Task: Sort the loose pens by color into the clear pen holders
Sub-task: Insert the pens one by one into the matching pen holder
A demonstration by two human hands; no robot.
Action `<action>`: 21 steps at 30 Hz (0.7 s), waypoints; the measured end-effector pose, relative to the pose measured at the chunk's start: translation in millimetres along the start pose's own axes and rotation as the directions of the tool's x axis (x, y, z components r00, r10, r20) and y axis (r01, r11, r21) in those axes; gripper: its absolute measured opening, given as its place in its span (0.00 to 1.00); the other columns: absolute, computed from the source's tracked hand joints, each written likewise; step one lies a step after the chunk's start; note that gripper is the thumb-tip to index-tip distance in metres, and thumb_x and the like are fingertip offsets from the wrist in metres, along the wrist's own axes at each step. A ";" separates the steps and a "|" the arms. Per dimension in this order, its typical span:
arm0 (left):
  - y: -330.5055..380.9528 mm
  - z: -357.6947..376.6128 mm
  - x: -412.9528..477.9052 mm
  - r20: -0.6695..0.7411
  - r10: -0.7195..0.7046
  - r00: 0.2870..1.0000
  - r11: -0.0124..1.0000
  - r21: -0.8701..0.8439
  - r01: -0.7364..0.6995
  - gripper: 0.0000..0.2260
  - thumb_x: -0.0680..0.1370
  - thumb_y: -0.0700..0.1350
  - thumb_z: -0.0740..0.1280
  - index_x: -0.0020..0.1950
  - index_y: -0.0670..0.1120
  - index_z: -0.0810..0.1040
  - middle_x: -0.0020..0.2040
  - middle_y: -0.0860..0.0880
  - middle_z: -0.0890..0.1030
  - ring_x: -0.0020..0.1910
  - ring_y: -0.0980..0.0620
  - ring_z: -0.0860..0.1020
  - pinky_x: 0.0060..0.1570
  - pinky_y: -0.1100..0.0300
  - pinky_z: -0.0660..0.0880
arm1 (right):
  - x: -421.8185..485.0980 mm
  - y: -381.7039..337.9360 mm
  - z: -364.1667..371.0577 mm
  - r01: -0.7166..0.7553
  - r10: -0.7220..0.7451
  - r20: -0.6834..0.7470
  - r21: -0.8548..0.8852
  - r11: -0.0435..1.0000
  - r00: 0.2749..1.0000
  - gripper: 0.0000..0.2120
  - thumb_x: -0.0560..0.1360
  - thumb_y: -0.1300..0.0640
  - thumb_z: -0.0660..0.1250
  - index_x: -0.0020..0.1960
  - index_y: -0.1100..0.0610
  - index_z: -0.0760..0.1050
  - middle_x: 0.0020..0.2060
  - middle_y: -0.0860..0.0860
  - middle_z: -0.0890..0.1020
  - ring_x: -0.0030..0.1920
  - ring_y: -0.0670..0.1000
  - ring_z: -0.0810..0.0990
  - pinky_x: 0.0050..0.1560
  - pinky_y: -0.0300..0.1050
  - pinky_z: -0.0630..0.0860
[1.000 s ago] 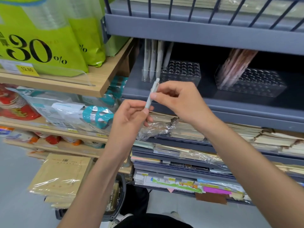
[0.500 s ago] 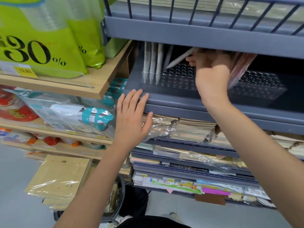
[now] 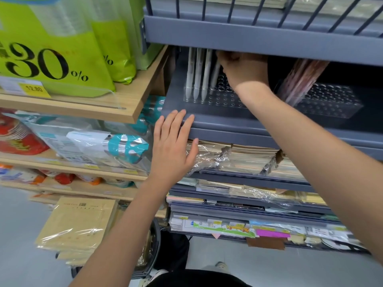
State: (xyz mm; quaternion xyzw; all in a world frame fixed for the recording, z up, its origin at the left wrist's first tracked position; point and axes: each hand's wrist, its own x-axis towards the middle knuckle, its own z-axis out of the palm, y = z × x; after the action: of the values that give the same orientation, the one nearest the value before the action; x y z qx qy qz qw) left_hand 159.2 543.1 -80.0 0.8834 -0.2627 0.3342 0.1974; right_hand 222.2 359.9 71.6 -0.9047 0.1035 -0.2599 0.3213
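Three white pens [image 3: 196,75] stand upright at the left end of a clear pen holder [image 3: 223,99] on the grey shelf [image 3: 228,121]. A fourth white pen [image 3: 215,78] stands just right of them, its top hidden under my right hand [image 3: 244,71], whose fingers curl around it deep under the upper shelf. My left hand [image 3: 174,146] rests flat on the shelf's front edge with straight fingers, holding nothing. A second clear holder [image 3: 329,104] to the right carries a leaning bunch of reddish pens [image 3: 300,79].
The upper grey shelf [image 3: 259,40] hangs low over the holders. Wrapped notebooks [image 3: 248,158] fill the tiers below. On the left, wooden shelves [image 3: 128,100] bear green packs with a 30% sign [image 3: 47,63] and packaged goods. Wrapped envelopes [image 3: 78,222] sit lower left.
My left hand let go of the white pen and settled on the shelf edge. My right hand carried the pen up into the shelf and brought it from tilted to upright in the left holder.
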 end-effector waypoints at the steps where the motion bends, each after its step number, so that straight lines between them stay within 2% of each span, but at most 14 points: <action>1: -0.6 -0.1 0.0 0.001 0.003 1.000 1.000 -0.001 -0.003 0.23 0.81 0.50 0.62 0.74 0.42 0.69 0.73 0.42 0.71 0.75 0.42 0.65 0.77 0.44 0.53 | -0.4 -0.4 0.4 -0.011 0.011 0.001 0.024 1.000 1.000 0.22 0.77 0.38 0.59 0.57 0.55 0.77 0.57 0.55 0.82 0.59 0.56 0.78 0.64 0.47 0.72; 3: -2.0 -0.6 -0.1 0.004 0.011 1.000 1.000 -0.006 -0.011 0.23 0.81 0.50 0.62 0.74 0.42 0.69 0.73 0.42 0.70 0.75 0.42 0.65 0.77 0.45 0.52 | -1.2 0.0 1.0 -0.033 0.033 0.001 0.055 0.998 0.999 0.21 0.77 0.39 0.60 0.57 0.54 0.76 0.56 0.55 0.82 0.59 0.55 0.79 0.63 0.46 0.73; 5: -2.9 -1.5 -0.2 0.012 0.017 1.000 1.000 -0.009 -0.017 0.23 0.81 0.50 0.62 0.75 0.43 0.69 0.74 0.42 0.70 0.75 0.43 0.64 0.78 0.45 0.52 | -0.8 1.3 2.3 -0.036 0.037 -0.015 0.049 0.998 0.999 0.15 0.77 0.40 0.61 0.53 0.51 0.74 0.56 0.56 0.82 0.58 0.56 0.79 0.62 0.46 0.73; 7: -3.5 -2.9 0.0 0.023 0.024 0.999 1.000 -0.011 -0.023 0.23 0.81 0.50 0.61 0.75 0.43 0.68 0.74 0.42 0.70 0.75 0.43 0.64 0.78 0.45 0.51 | -1.8 -0.2 3.4 -0.027 0.028 -0.045 0.026 0.999 0.999 0.10 0.77 0.43 0.61 0.45 0.50 0.70 0.48 0.55 0.82 0.54 0.57 0.81 0.53 0.43 0.74; 9: -4.0 -5.2 -0.1 0.033 0.035 0.999 0.999 -0.015 -0.035 0.23 0.81 0.49 0.61 0.75 0.42 0.68 0.74 0.42 0.70 0.75 0.43 0.64 0.78 0.45 0.51 | -3.8 -3.1 4.5 -0.029 0.033 -0.062 0.056 0.998 0.998 0.12 0.76 0.47 0.62 0.36 0.48 0.67 0.39 0.52 0.79 0.46 0.56 0.81 0.44 0.40 0.70; 11: -4.8 -8.2 0.2 0.047 0.045 0.998 0.999 -0.016 -0.044 0.23 0.81 0.49 0.61 0.75 0.42 0.68 0.74 0.41 0.70 0.75 0.42 0.64 0.78 0.45 0.51 | -5.7 -5.9 5.1 -0.031 0.035 -0.069 0.052 0.998 0.997 0.14 0.76 0.49 0.63 0.33 0.48 0.66 0.38 0.50 0.78 0.44 0.53 0.79 0.44 0.39 0.70; 14: -5.1 -12.3 0.3 0.081 0.051 0.995 0.999 -0.009 -0.050 0.23 0.82 0.48 0.60 0.76 0.42 0.67 0.75 0.41 0.69 0.76 0.42 0.63 0.78 0.45 0.51 | -7.2 -6.3 6.3 -0.034 0.033 -0.075 -0.009 0.999 0.997 0.06 0.76 0.49 0.65 0.41 0.49 0.73 0.48 0.53 0.84 0.53 0.54 0.81 0.55 0.44 0.75; 16: -4.8 -14.3 0.3 0.114 0.051 0.992 0.999 -0.002 -0.051 0.24 0.81 0.48 0.60 0.76 0.42 0.66 0.75 0.41 0.68 0.76 0.42 0.63 0.78 0.45 0.51 | -8.8 -4.9 6.8 -0.049 0.049 -0.043 -0.013 0.999 0.998 0.06 0.76 0.49 0.65 0.48 0.50 0.77 0.52 0.53 0.84 0.56 0.56 0.80 0.59 0.46 0.75; 19: -4.1 -18.4 0.8 0.162 0.049 0.986 0.999 -0.005 -0.049 0.25 0.81 0.48 0.61 0.77 0.43 0.65 0.76 0.41 0.67 0.76 0.42 0.62 0.78 0.45 0.49 | -13.3 -5.4 6.4 -0.087 0.087 -0.001 -0.026 0.996 0.996 0.12 0.76 0.46 0.66 0.54 0.52 0.79 0.52 0.53 0.84 0.55 0.55 0.81 0.60 0.47 0.75; 21: -3.4 -24.3 2.5 0.189 0.036 0.981 0.999 -0.043 -0.028 0.24 0.81 0.49 0.60 0.77 0.43 0.65 0.76 0.42 0.67 0.77 0.43 0.61 0.78 0.47 0.46 | -17.2 -7.1 5.3 -0.105 0.104 -0.010 -0.032 0.994 0.994 0.10 0.76 0.46 0.66 0.52 0.50 0.80 0.50 0.52 0.85 0.53 0.54 0.82 0.58 0.46 0.76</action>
State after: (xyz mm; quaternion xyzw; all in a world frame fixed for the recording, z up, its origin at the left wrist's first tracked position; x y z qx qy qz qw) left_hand 151.0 557.6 -62.0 0.9027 -0.3013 0.2460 0.1838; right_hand 210.6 374.3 65.7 -0.9020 0.1562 -0.2448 0.3195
